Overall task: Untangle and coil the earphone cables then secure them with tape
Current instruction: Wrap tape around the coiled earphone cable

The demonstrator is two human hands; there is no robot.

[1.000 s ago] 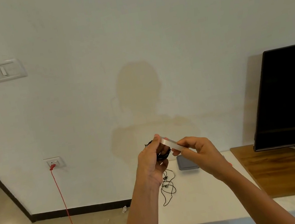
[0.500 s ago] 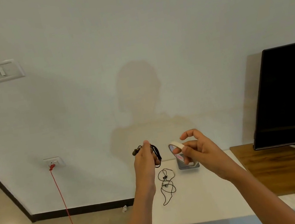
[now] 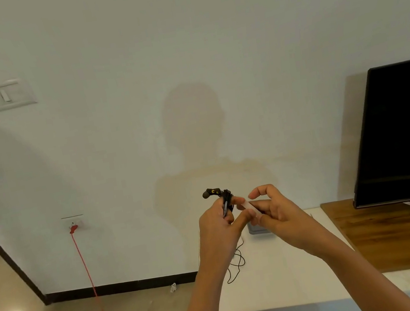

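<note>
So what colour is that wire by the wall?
The wire is red, in the head view.

Right hand (image 3: 276, 211) hides most of the grey box (image 3: 255, 230). Television (image 3: 407, 130) is cut off at right; switch panel (image 3: 0, 96) is blurred.

readable text: none is showing | small black rubber-tipped earbud (image 3: 207, 194): tiny yellow marks are showing on its stem, too blurred to read as letters
</note>
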